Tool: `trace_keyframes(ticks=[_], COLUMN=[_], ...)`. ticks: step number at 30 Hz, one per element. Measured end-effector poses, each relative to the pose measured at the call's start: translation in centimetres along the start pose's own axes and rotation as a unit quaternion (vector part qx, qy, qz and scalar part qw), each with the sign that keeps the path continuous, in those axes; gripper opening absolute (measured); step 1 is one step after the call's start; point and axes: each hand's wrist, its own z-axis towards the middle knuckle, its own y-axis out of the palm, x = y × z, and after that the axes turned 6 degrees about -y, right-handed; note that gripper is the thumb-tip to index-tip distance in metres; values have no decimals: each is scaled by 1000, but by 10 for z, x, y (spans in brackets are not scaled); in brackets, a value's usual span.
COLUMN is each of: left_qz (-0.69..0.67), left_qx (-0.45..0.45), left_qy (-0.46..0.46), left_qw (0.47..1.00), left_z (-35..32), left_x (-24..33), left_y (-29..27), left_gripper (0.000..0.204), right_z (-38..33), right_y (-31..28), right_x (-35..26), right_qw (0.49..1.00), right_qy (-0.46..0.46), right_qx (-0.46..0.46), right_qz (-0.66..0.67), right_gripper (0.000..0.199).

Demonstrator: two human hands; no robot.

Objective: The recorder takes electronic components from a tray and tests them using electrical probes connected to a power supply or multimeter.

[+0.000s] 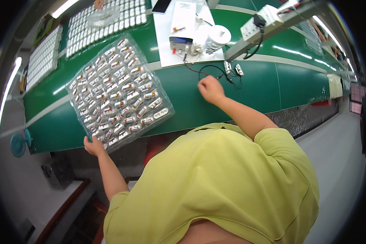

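Observation:
A clear plastic blister tray (169, 106) lies tilted across the left of the green workbench, its near edge jutting past the bench. Its pockets hold many small silvery parts, several with red or orange ends. My left hand (94, 146) grips the tray's near left corner, fingers closed on the rim. On the bench to the right of the tray rests my right hand (211, 89), fingers curled into a fist; anything inside is hidden. Thin black and red leads (209, 71) run just beyond it. Two small white-and-silver parts (238, 70) lie beside the leads.
A white box-shaped instrument (183, 24) with a small display stands on a white sheet (165, 53), next to a white round container (219, 35). A power strip (258, 26) is fixed to a metal post. Trays of white parts (105, 24) lie at the far left.

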Motion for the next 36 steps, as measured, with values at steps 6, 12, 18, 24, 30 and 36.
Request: trace_keyframes(ticks=[6, 12, 18, 24, 30, 36], left_qz=[-154, -158, -174, -228, -275, -318], left_qx=[-178, -324, -374, -423, -467, -565], left_qy=[38, 85, 8, 2, -28, -13], left_qw=[971, 929, 911, 877, 840, 761], left_z=[-126, -234, -308, -382, -416, -430], left_x=[61, 120, 167, 199, 239, 297], left_y=[-8, -23, -38, -38, -54, -35], left_gripper=[35, 31, 25, 23, 20, 17], right_z=[1, 16, 35, 43, 30, 4], right_y=[-75, -104, -105, -88, -92, -130], right_x=[116, 163, 142, 129, 168, 194], right_qw=[915, 950, 973, 966, 943, 812], right_qy=[208, 280, 213, 260, 263, 207], right_qx=[261, 54, 94, 14, 115, 279], right_qz=[-227, -128, 3, -5, 167, 470], right_gripper=[26, 41, 38, 49, 44, 35])
